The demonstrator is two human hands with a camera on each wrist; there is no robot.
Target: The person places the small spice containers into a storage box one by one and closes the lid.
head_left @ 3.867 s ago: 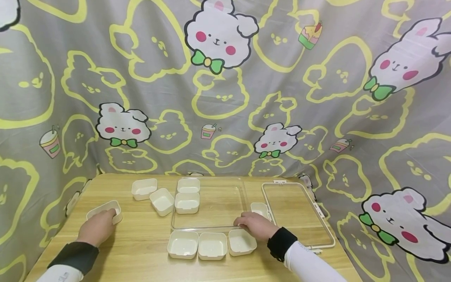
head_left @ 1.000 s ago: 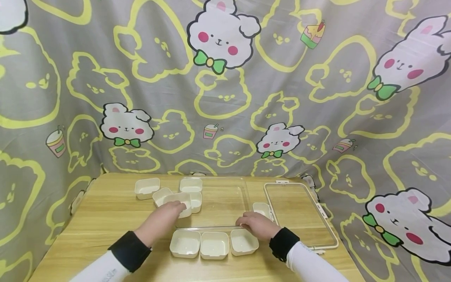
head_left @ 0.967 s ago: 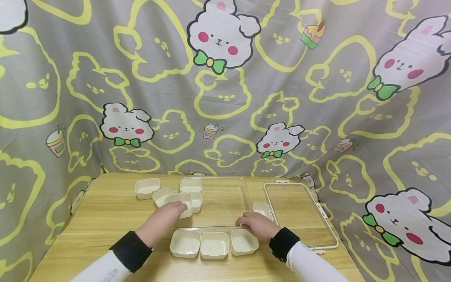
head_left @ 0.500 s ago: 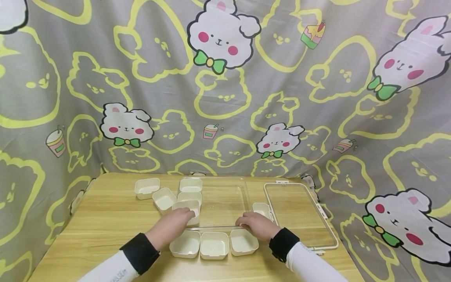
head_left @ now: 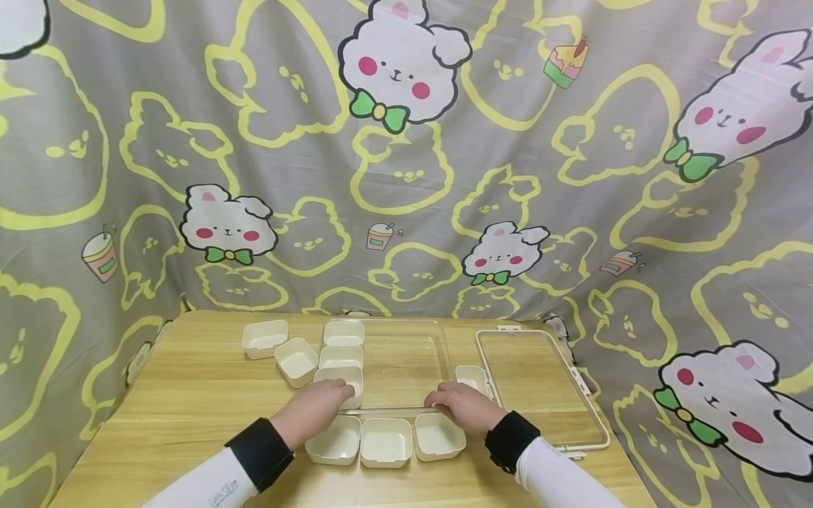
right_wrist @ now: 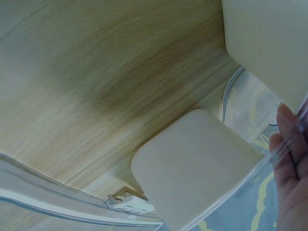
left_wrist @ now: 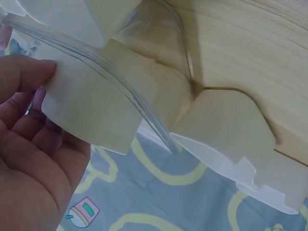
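My left hand (head_left: 312,410) pinches the near wall of a small cream plastic box (head_left: 332,377). This box is inside the front left corner of a large clear container (head_left: 406,384), in line with two more cream boxes (head_left: 344,334) behind it. In the left wrist view, thumb and fingers of the left hand (left_wrist: 33,139) are on either side of the cream box wall (left_wrist: 91,103), behind the clear rim. My right hand (head_left: 468,406) grips the container's front rim near its right corner; the right wrist view shows fingers (right_wrist: 285,161) at that clear edge.
Three cream boxes (head_left: 386,443) stand in a row before the container. Two others (head_left: 265,339) are at its left, and one (head_left: 470,377) sits right of it, beside a clear lid with a white frame (head_left: 543,388). A patterned curtain (head_left: 406,226) surrounds the wooden table (head_left: 190,395).
The left hand has carried its cream box from the table's left side rightward, then lowered it into the container's front left corner. My right hand has stayed on the rim.
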